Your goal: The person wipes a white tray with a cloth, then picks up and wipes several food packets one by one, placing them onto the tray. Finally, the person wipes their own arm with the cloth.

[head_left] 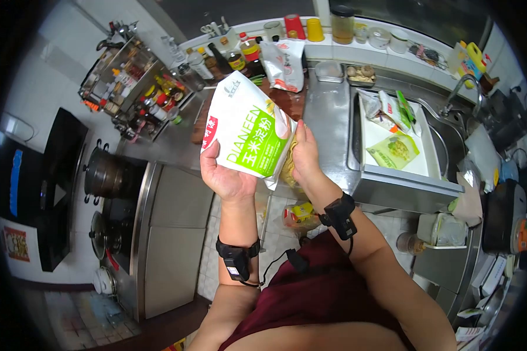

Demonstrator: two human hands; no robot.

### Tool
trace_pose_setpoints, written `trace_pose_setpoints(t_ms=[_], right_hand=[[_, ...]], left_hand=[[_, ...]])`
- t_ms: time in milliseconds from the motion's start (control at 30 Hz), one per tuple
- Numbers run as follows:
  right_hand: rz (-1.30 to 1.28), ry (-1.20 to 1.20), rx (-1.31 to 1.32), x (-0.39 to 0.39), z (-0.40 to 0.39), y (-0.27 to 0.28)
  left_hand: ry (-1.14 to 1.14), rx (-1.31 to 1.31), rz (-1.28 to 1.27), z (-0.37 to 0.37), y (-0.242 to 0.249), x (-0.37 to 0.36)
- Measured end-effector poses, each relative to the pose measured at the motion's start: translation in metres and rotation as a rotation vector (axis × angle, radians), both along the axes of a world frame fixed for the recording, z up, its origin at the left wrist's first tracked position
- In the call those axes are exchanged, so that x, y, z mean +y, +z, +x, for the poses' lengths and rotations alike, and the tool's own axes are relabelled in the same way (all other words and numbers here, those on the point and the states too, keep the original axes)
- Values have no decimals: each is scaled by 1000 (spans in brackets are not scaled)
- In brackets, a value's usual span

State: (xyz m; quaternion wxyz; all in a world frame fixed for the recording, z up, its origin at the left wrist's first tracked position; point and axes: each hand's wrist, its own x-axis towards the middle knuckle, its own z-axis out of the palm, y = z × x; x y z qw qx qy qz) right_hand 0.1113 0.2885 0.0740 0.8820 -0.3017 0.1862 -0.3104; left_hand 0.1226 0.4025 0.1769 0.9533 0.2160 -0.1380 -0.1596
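Note:
A white and green bag of corn starch (246,126) is held up in front of me, its printed face toward the camera and tilted. My left hand (231,175) supports its lower left edge from below, the thumb on the front and the fingers behind it. On the right side my right hand (303,153) grips the bag's edge, together with something yellowish (289,167) that I cannot make out. Behind the bag lies a wooden cutting board (202,120), partly hidden by it. A white and red package (284,63) stands at the board's back.
A white tray (435,158) with several packets rests over the sink area at the right. Bottles (234,57) line the back of the counter. At the left are a spice rack (134,76), a dark pot (108,172) and a lidded pan (104,234).

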Motion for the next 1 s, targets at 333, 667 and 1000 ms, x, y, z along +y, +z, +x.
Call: trace_pose_setpoints(t_ms=[333, 667, 1000], right_hand=[[-27, -61, 76, -98, -65, 18], [-123, 41, 249, -235, -123, 19], [-267, 93, 631, -344, -166, -31]], left_hand=[[-339, -137, -7, -9, 11, -88], [-305, -345, 359, -43, 13, -237], [-248, -270, 734, -44, -77, -337]])
